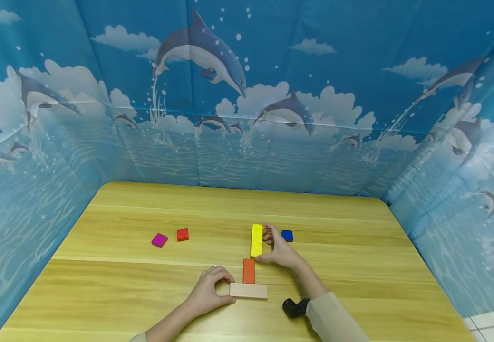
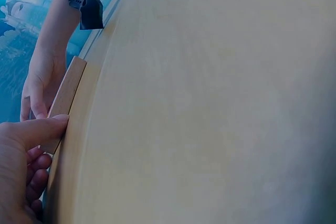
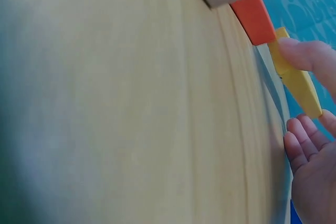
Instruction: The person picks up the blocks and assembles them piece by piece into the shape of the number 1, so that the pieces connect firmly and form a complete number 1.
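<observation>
A plain wooden block (image 1: 248,291) lies crosswise near the front of the table, its left end between the thumb and fingers of my left hand (image 1: 209,290). In the left wrist view that thumb presses along the wooden block (image 2: 68,90). Behind it an orange block (image 1: 248,271) points away, its near end at the wooden one. My right hand (image 1: 282,250) pinches a long yellow block (image 1: 256,241) by its two ends, thumb near and index finger far. The near end of the yellow block (image 3: 302,90) is right by the orange block (image 3: 254,19) in the right wrist view.
A blue square block (image 1: 287,235) lies just right of my right hand. Farther left are a red block (image 1: 182,234) and a magenta block (image 1: 159,240). A black device (image 1: 295,308) is at the right sleeve. A dolphin-printed curtain (image 1: 247,156) surrounds the table's back and sides.
</observation>
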Motion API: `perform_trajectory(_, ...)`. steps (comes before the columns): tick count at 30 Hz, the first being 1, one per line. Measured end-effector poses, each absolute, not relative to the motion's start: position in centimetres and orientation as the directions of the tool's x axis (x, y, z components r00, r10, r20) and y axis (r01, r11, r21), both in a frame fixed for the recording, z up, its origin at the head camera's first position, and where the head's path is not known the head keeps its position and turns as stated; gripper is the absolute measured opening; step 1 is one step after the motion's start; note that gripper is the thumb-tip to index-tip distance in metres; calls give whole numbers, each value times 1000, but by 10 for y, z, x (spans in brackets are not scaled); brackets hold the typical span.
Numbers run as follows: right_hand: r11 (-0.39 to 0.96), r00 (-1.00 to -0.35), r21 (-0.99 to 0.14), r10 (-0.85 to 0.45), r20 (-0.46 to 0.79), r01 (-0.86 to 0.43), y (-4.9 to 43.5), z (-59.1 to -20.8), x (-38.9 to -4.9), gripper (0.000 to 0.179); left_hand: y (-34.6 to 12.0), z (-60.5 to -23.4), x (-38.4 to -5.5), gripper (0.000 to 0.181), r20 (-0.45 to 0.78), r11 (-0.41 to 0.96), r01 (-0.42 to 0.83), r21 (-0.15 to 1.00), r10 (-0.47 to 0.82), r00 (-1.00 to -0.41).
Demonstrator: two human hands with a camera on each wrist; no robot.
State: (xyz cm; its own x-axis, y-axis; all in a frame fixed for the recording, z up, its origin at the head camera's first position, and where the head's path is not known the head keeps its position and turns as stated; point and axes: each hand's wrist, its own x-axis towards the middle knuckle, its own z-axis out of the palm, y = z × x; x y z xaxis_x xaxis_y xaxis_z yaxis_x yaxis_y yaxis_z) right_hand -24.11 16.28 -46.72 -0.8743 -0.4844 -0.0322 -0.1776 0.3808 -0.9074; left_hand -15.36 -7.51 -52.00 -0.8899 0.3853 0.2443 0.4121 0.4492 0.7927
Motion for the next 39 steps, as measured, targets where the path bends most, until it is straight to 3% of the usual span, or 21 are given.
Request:
perform_trajectory(12,427,-872,-876,-489,-14,-226,163,-501,-263,92,-75,-518,-155,33,230,454,404,794,390,-892)
perform_trajectory(19,430,-855,-860,-519,12,-273,160,-501,-266,91,-75,-519,-155,33,231,454,402,795,385,-893)
perform_trajectory(39,508,-847,-823,-527,-64,-253,158,-498,-267,89,-75,-518,-154,33,235,450,408,794,392,-889)
